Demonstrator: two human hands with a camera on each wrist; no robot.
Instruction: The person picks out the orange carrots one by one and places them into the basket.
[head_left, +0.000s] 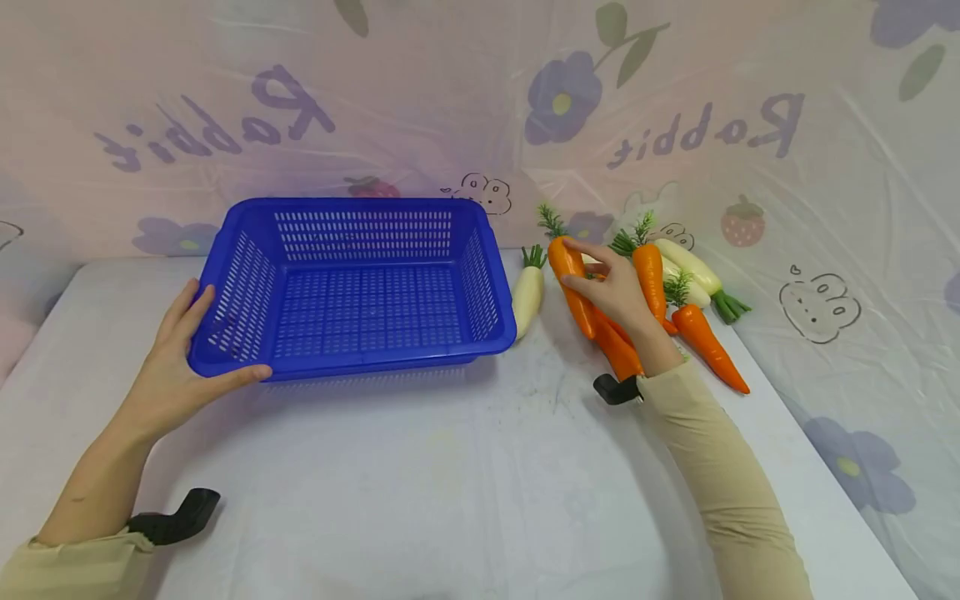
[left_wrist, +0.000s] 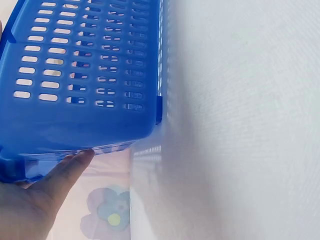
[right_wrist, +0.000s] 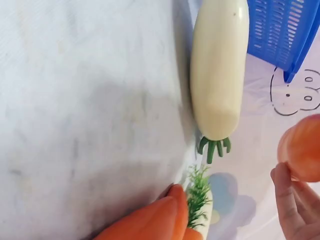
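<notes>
Beige sleeves (head_left: 723,483) cover both forearms at the near side of the tabletop (head_left: 420,500), and a black wrist device (head_left: 180,518) projects beside the left cuff. Left hand (head_left: 167,362): gripping the near left corner of a blue basket (head_left: 352,365), thumb along the near rim, fingers over the left rim. Basket: perforated walls and base, positioned toward the back edge of the tabletop, left of the vegetables, interior facing up. Contact between its base and the surface is not fully visible.

Right hand (head_left: 617,287): pinching an orange carrot (head_left: 570,267) between thumb and fingers, toward the back edge and right of the basket. The carrot's leafy top points to the back edge, its tip toward the near side. Whether that tip touches the carrots below (head_left: 618,350) cannot be determined.

One white radish (head_left: 528,296) lies just beside the basket's right wall, leaves toward the back edge. Right of the right hand, a leafy-topped carrot (head_left: 649,275) lies against a group of pale radishes (head_left: 693,268); green leaves of one reach the right edge. Another carrot (head_left: 708,346) lies near that right edge, tip toward the near right corner. Behind the back edge hangs a printed sheet (head_left: 427,108) with purple flowers and reversed "Rabbit" lettering.
</notes>
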